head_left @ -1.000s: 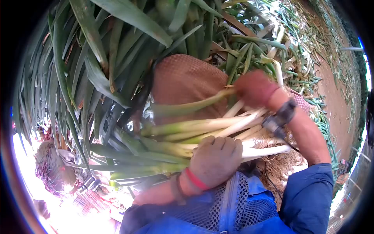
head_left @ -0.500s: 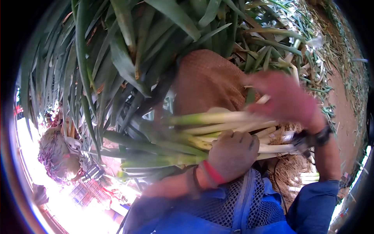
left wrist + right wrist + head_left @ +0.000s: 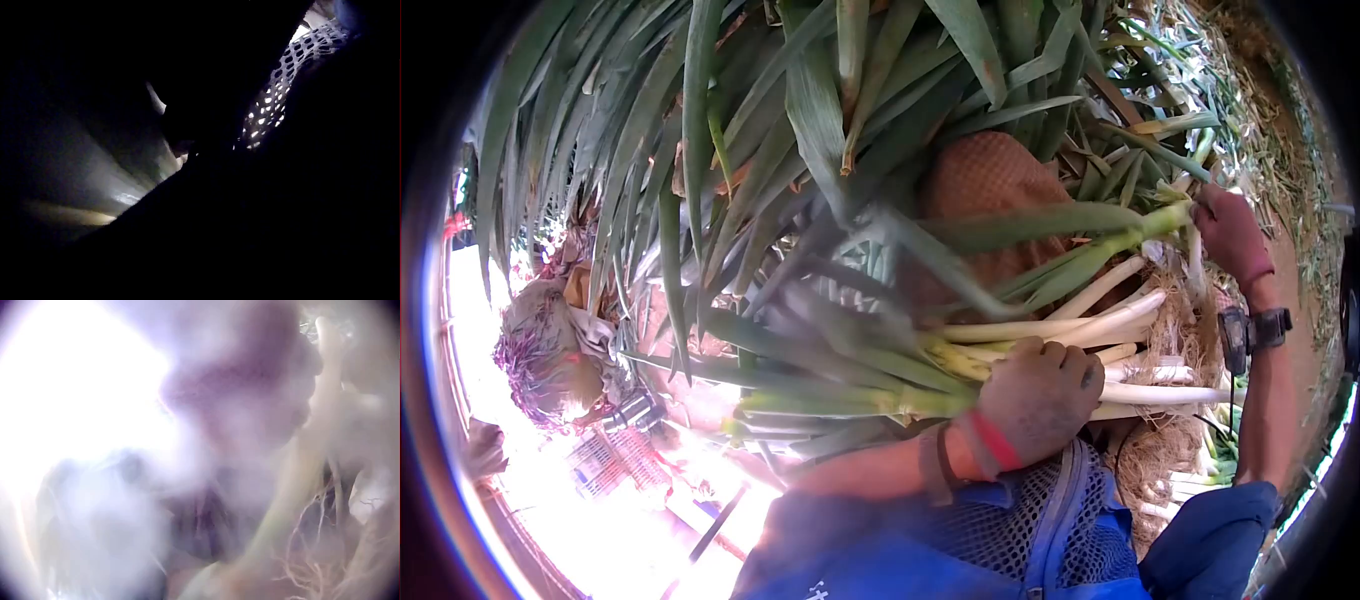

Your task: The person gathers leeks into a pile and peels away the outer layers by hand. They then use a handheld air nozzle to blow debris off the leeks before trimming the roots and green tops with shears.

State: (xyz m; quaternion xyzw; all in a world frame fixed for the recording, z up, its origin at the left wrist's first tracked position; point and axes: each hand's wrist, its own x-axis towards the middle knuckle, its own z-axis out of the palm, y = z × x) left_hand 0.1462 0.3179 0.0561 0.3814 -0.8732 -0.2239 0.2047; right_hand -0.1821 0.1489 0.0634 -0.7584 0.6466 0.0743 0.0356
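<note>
My left hand [image 3: 1040, 400], in a grey glove, lies over a bunch of leeks [image 3: 1135, 318] across the lap, its fingers curled round some stalks. The left wrist view is nearly black. Off to the right, my red-gloved right hand [image 3: 1233, 235] grips one leek [image 3: 1165, 218] near its pale end; the green leaves trail left above the bunch. In the right wrist view the glove [image 3: 250, 381] is blurred beside a pale stalk [image 3: 284, 487], and thin roots [image 3: 315, 575] show below.
Tall green leaves [image 3: 810, 110] fill the upper left. A checked brown cloth [image 3: 990, 175] lies behind the bunch. Roots [image 3: 1145, 480] hang at the lap's right. A whitish bundle [image 3: 550, 355] stands at left, and loose trimmings [image 3: 1190, 60] lie at upper right.
My right hand has moved right, away from the bunch, and a leek in its grip now stretches above the others. My left hand stays on the bunch as the head view shifts.
</note>
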